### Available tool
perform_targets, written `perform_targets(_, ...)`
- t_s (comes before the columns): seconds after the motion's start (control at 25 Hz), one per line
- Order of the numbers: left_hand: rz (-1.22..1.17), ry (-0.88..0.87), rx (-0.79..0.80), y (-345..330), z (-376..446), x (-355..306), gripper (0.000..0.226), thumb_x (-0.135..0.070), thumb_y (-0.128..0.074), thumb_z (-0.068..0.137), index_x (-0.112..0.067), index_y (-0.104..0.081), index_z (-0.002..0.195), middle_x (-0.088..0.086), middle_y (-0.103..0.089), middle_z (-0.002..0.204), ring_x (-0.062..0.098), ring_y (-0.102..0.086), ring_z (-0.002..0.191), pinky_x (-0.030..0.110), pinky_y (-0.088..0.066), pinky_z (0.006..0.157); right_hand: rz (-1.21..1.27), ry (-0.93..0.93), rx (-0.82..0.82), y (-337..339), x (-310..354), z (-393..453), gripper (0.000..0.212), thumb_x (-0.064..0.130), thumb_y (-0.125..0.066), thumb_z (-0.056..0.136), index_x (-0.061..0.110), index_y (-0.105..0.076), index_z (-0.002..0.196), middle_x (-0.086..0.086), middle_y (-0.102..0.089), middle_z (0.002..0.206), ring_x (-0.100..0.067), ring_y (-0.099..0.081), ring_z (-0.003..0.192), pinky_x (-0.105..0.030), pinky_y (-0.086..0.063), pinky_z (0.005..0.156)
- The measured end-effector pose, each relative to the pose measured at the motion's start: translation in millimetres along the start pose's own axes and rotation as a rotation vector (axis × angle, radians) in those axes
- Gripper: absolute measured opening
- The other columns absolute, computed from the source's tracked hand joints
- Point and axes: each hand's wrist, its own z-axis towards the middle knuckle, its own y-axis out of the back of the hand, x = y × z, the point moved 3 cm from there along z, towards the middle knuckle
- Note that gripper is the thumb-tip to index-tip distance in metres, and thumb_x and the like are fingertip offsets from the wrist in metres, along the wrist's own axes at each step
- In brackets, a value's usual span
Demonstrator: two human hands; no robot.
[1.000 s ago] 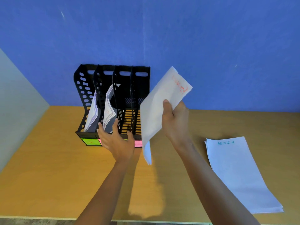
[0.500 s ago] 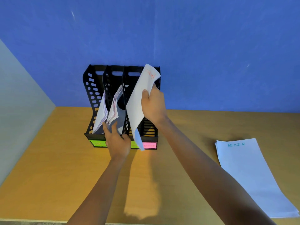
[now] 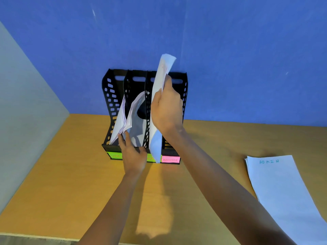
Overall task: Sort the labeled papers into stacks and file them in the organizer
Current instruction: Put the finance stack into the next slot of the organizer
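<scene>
A black four-slot organizer (image 3: 110,96) stands against the blue wall, with coloured labels along its front; the pink one (image 3: 170,159) reads ADMIN. Its two left slots hold papers (image 3: 131,117). My right hand (image 3: 166,108) grips a stack of white papers (image 3: 159,85) with red writing, held upright over the third slot, its lower end hanging in front of the labels. My left hand (image 3: 132,154) rests on the organizer's front edge with fingers straight, touching the papers in the second slot. Another stack (image 3: 279,191) marked ADMIN lies flat on the table at the right.
The wooden table (image 3: 62,183) meets a grey side panel (image 3: 26,112) on the left and the blue wall behind. The table's near edge runs along the bottom of the view.
My right hand has carried the paper stack left from beside the organizer and turned it upright over the third slot. My left hand has stayed at the organizer's front.
</scene>
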Motion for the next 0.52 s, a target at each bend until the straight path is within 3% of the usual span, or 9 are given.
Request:
perform_targets(0.08, -0.013, 0.009, 0.018, -1.0, 1.0, 2.7, 0.08, -0.01, -0.058, 0.093, -0.02, -0.013, 0.159, 0.001, 0.003, 0.166, 0.017, -0.06, 0.091, 0.04, -0.056, 0.071, 0.008, -0.039, 0.0, -0.2, -4.3, 0.2, 0.046, 0.009, -0.042, 0.097, 0.012, -0.038, 0.142, -0.012, -0.069, 0.093, -0.03, -0.065, 0.075, -0.029, -0.042, 0.053)
perform_targets(0.16, -0.015, 0.009, 0.018, -0.5, 0.7, 1.6, 0.083, -0.009, -0.06, 0.092, -0.021, -0.012, 0.159, 0.001, 0.004, 0.167, 0.019, -0.062, 0.076, 0.042, -0.057, 0.07, 0.044, -0.069, 0.033, -3.8, -8.8, 3.4, 0.046, 0.008, -0.041, 0.098, 0.011, -0.035, 0.144, -0.014, -0.069, 0.099, -0.03, -0.067, 0.08, -0.031, -0.046, 0.057)
perform_targets(0.28, 0.05, -0.021, 0.011, -0.9, -1.1, 0.2, 0.098, -0.003, -0.071, 0.082, -0.018, -0.012, 0.159, 0.007, 0.002, 0.166, 0.008, -0.044, 0.087, 0.035, -0.052, 0.066, 0.066, -0.045, 0.052, -13.6, -13.8, 10.0, 0.047, 0.006, -0.041, 0.099, 0.01, -0.033, 0.146, -0.015, -0.068, 0.092, -0.029, -0.066, 0.074, -0.029, -0.044, 0.056)
perform_targets(0.44, 0.066, -0.025, 0.026, -0.7, -2.2, 1.5, 0.092, -0.004, -0.063, 0.083, -0.021, -0.012, 0.158, 0.006, -0.003, 0.165, 0.027, -0.058, 0.081, 0.043, -0.056, 0.059, 0.111, 0.075, -0.006, -24.7, -13.7, 17.4, 0.045, 0.009, -0.039, 0.101, 0.006, -0.034, 0.146, -0.006, -0.061, 0.08, -0.015, -0.058, 0.06, -0.016, -0.038, 0.049)
perform_targets(0.52, 0.08, 0.003, 0.026, -0.2, -0.6, 3.6, 0.09, -0.009, -0.059, 0.088, -0.026, -0.007, 0.158, 0.003, 0.001, 0.166, 0.026, -0.061, 0.08, 0.037, -0.053, 0.06, 0.159, 0.106, -0.053, -25.3, -14.8, 17.2, 0.046, 0.013, -0.038, 0.101, 0.002, -0.034, 0.146, -0.009, -0.062, 0.081, -0.017, -0.062, 0.064, -0.023, -0.049, 0.052)
